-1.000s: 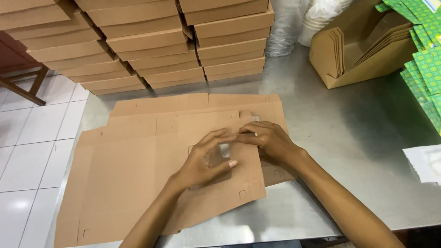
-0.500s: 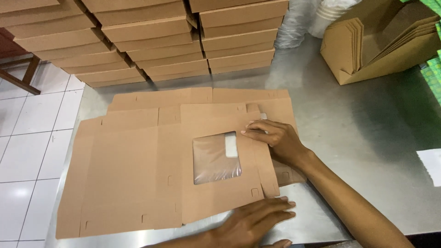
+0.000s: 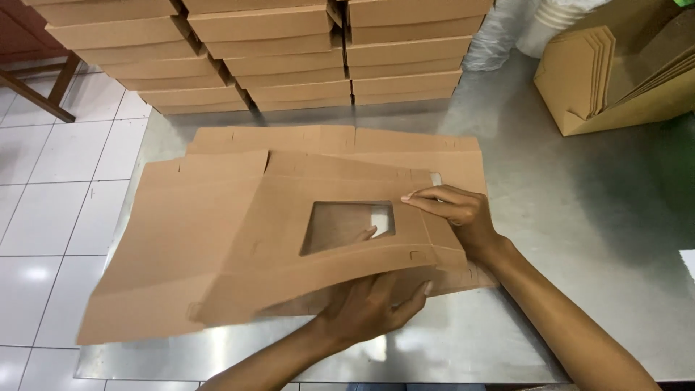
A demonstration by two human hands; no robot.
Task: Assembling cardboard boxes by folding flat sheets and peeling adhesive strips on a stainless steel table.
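Head view, looking down: nearest the camera, the left hand (image 3: 369, 308) comes up from the bottom edge and grips the near edge of a flat cardboard box blank (image 3: 289, 239) that has a rectangular window cut-out (image 3: 347, 226). Its thumb lies on top by the near fold, and its fingers are tucked underneath, one fingertip showing through the window. The blank's near side is lifted and bowed off the pile. Just beyond, the right hand (image 3: 456, 213) rests on the blank's right side beside the window, fingers pressed flat and close together on the cardboard, pinching nothing that can be seen. Under the lifted blank lies a stack of flat blanks (image 3: 145, 246), fanned out on a steel table (image 3: 579, 239) whose left edge meets a white tiled floor (image 3: 65, 188). Farther back, at the table's far edge, stand rows of stacked cardboard boxes (image 3: 289, 51). At the far right, an open carton (image 3: 615, 80) holds upright folded cardboard pieces.
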